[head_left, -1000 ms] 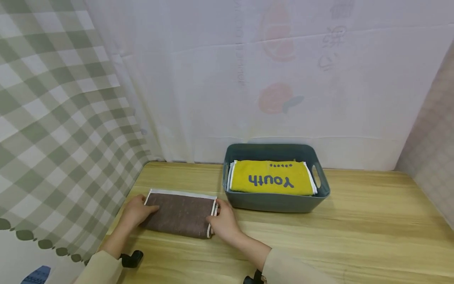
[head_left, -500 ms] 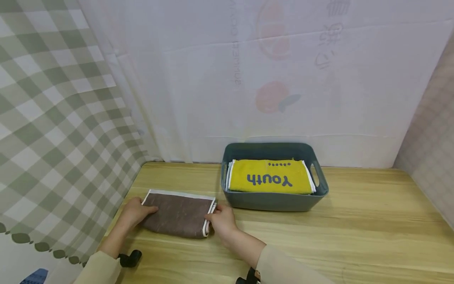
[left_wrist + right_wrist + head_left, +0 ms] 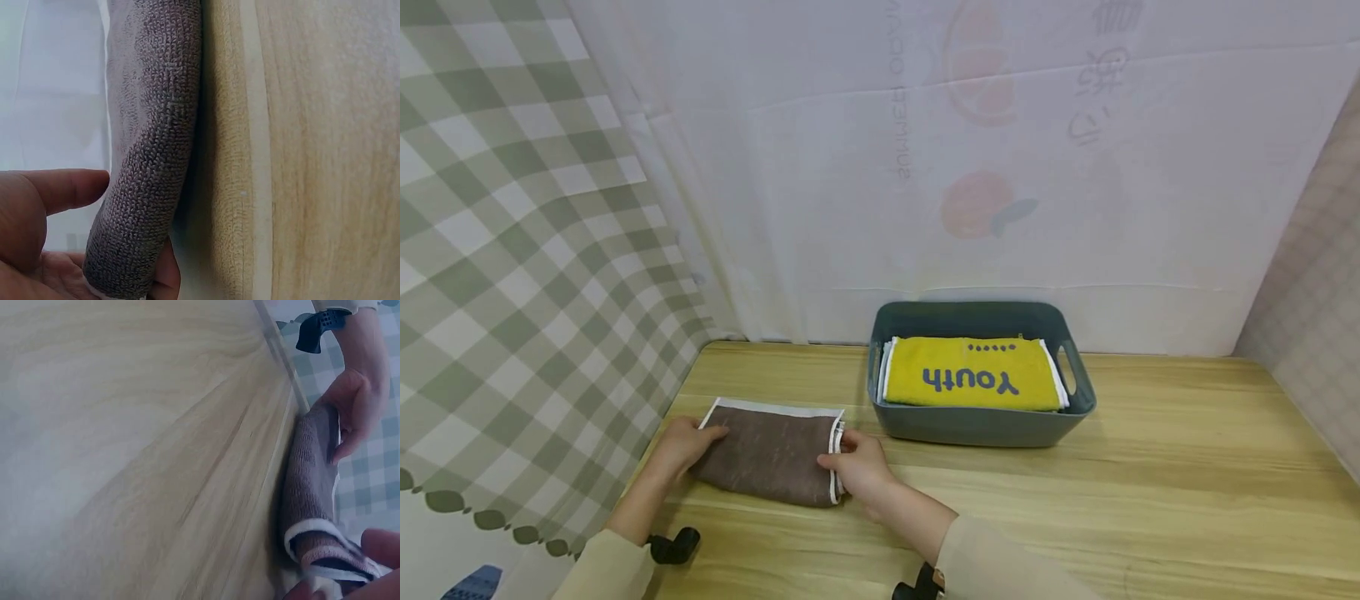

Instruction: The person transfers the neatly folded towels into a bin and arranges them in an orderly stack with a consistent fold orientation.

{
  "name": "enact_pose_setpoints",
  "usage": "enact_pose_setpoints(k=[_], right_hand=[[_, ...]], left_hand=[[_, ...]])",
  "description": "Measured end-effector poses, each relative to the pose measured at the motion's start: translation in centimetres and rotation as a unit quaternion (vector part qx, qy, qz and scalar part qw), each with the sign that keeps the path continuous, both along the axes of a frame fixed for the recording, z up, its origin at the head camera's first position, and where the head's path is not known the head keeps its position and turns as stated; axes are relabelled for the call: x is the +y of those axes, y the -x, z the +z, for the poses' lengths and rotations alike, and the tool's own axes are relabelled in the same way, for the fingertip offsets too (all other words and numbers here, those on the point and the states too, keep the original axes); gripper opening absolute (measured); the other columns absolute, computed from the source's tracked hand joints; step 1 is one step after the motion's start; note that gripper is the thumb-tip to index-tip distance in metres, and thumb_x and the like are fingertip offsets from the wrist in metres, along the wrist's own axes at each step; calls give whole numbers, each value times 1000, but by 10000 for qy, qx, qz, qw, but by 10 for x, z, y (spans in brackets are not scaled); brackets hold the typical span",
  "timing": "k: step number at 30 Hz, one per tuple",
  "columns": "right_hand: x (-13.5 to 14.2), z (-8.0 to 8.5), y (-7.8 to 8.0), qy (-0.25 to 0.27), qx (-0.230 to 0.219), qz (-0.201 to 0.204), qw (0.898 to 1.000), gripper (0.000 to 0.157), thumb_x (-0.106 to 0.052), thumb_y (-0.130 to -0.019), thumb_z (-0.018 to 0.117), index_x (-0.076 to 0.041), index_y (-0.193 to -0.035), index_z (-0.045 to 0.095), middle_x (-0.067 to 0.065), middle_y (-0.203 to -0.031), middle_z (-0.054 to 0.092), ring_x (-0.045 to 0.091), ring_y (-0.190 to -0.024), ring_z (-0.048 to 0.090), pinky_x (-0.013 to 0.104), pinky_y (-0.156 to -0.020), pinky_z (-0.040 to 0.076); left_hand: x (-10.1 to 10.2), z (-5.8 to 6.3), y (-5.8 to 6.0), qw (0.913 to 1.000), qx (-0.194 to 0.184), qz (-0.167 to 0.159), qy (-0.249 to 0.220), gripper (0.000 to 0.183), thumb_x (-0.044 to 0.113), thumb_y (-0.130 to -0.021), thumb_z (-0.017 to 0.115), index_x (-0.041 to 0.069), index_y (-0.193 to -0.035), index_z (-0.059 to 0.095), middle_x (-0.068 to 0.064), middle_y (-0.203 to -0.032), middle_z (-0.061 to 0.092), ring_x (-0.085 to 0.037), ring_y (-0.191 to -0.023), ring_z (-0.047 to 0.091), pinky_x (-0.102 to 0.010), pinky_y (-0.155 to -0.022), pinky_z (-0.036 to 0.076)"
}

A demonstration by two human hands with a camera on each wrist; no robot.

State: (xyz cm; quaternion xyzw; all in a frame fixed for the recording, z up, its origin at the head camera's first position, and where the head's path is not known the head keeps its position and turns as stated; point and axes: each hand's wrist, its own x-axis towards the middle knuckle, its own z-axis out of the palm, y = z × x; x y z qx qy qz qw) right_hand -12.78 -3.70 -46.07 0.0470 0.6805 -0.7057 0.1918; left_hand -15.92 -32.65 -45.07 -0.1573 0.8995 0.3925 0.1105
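Observation:
A folded brown towel [image 3: 763,450] with white edging lies at the left of the wooden table, held at both ends. My left hand [image 3: 681,446] grips its left end, thumb on top; in the left wrist view the fingers [image 3: 165,272] curl beneath the thick folded towel [image 3: 150,137]. My right hand [image 3: 863,468] pinches the right end, where the layered white edges show. In the right wrist view those edges curve open near my right thumb [image 3: 381,547], and the left hand [image 3: 356,406] shows at the far end.
A grey-green basket [image 3: 977,427] stands against the back curtain, right of the brown towel. In it lies a folded yellow towel [image 3: 955,358] lettered "Youth", over other folded cloth. A green-checked curtain [image 3: 550,250] borders the table's [image 3: 1187,467] left edge.
My right hand has moved a little to the left along with the towel's right end, whose stacked edges now stand more in line. The left hand has shifted slightly left. The basket has stayed put.

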Motion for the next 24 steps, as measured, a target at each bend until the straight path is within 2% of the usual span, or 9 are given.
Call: enact_pose_setpoints(k=[4,8,11,13,15,17,18,20,24], right_hand=[[-4,4,-2,-106,151,-136,9997,43,2,-93,71,10,-134,59,18,-118,62,25,-100,62,40,-81,58],[-7,7,-1,85,-41,-265,9996,54,1,-94,69,14,-141,46,25,-124,63,34,-108,66,46,-85,58],[-7,6,0,230,-229,-610,9976,66,2,-94,68,16,-148,33,31,-126,62,40,-114,64,48,-92,56],[-7,4,1,304,-297,-881,9952,71,3,-94,69,19,-149,28,34,-125,63,43,-116,63,49,-95,55],[-6,1,3,360,-371,-976,9939,66,1,-94,69,21,-146,34,32,-124,64,41,-117,64,48,-97,55],[-5,-2,5,557,-517,-893,9931,54,-2,-96,69,21,-139,45,29,-120,67,38,-112,68,46,-94,57],[-5,-3,5,646,-580,-807,9930,46,-4,-98,68,20,-134,52,27,-117,69,34,-107,70,43,-90,59],[-4,-5,6,773,-692,-582,9929,33,-9,-101,66,15,-123,62,21,-110,73,27,-96,73,39,-82,61],[-3,-5,5,616,-651,-366,9953,22,-12,-103,65,8,-112,67,11,-92,72,16,-77,71,32,-67,60]], left_hand=[[-2,-1,0,9999,6,112,-62,44,21,-99,64,13,-63,39,2,-62,36,-15,-59,38,-30,-59,37],[-4,-1,0,9996,-57,209,-185,41,20,-100,62,13,-65,41,0,-66,39,-16,-63,40,-29,-60,38],[-6,0,2,9989,-187,216,-376,34,20,-102,60,4,-75,49,-8,-78,50,-23,-75,50,-34,-68,44],[-7,0,2,9978,-282,122,-582,32,20,-104,58,-10,-91,57,-20,-94,58,-33,-89,57,-40,-78,50],[-8,-1,2,9962,-386,69,-779,37,20,-105,57,-17,-109,57,-30,-111,58,-43,-105,58,-49,-90,51],[-10,-2,3,9945,-458,39,-940,40,22,-107,54,-18,-113,57,-34,-124,55,-47,-116,55,-54,-96,49],[-11,-3,3,9939,-481,76,-988,40,24,-108,54,-16,-109,58,-35,-123,55,-47,-116,54,-54,-96,48],[-12,-4,4,9938,-484,119,-993,43,29,-110,52,-13,-113,61,-38,-130,53,-51,-122,52,-57,-102,46],[-14,-7,5,9944,-442,150,-953,56,38,-112,48,-15,-126,60,-37,-130,54,-50,-123,52,-56,-104,45]])
